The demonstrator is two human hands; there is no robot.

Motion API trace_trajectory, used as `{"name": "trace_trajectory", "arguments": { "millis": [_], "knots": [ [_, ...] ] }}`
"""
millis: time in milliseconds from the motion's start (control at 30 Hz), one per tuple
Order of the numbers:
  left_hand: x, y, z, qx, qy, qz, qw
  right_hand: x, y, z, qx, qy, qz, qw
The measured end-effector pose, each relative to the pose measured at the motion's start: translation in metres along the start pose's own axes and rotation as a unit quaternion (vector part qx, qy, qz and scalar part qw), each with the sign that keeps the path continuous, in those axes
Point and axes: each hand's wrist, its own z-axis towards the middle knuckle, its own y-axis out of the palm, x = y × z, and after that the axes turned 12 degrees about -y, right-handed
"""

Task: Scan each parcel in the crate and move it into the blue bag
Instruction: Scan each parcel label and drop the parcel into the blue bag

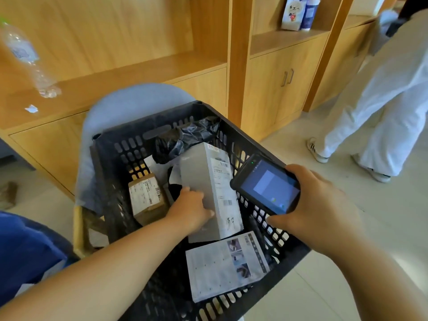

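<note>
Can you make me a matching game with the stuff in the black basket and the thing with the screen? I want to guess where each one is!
Things:
1. grey box
2. brown box
3. scanner
4. crumpled black bag

Places:
A. held in the right hand
B. at the far end of the crate
C. gripped by the left hand
D. by the crate's left wall, untouched

Pairs: 1-C, 2-D, 3-A, 4-B.

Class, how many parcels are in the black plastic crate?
4: brown cardboard box left, crumpled black bag rear, tall grey box centre, held by left hand, flat white printed packet front. More may hide beneath.
</note>
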Motion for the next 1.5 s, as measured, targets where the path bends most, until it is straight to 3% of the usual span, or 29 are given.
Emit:
{"name": "trace_trajectory", "arguments": {
  "millis": [100, 367, 667, 1067, 1233, 1500],
  "knots": [
    [0.014, 0.015, -0.011, 0.013, 0.023, -0.016, 1.0, 0.001, 0.0, -0.002, 0.002, 0.002, 0.002, 1.0],
    [0.027, 0.024, 0.006, 0.005, -0.111, -0.137, 0.984, 0.011, -0.001, -0.008, 0.008, 0.008, 0.018, 1.0],
    [0.022, 0.014, 0.01, -0.017, -0.157, -0.211, 0.965, 0.012, -0.008, -0.007, 0.009, 0.012, 0.009, 1.0],
    [-0.006, -0.042, -0.065, 0.03, -0.006, -0.331, 0.943, -0.008, -0.04, -0.044, 0.025, 0.022, -0.013, 0.999],
    [-0.029, -0.077, -0.117, 0.109, 0.069, -0.34, 0.932, -0.034, -0.059, -0.066, 0.043, 0.014, -0.011, 0.999],
    [-0.056, -0.118, -0.177, 0.217, 0.117, -0.318, 0.916, -0.079, -0.09, -0.096, 0.094, -0.026, -0.009, 0.995]
  ]
}}
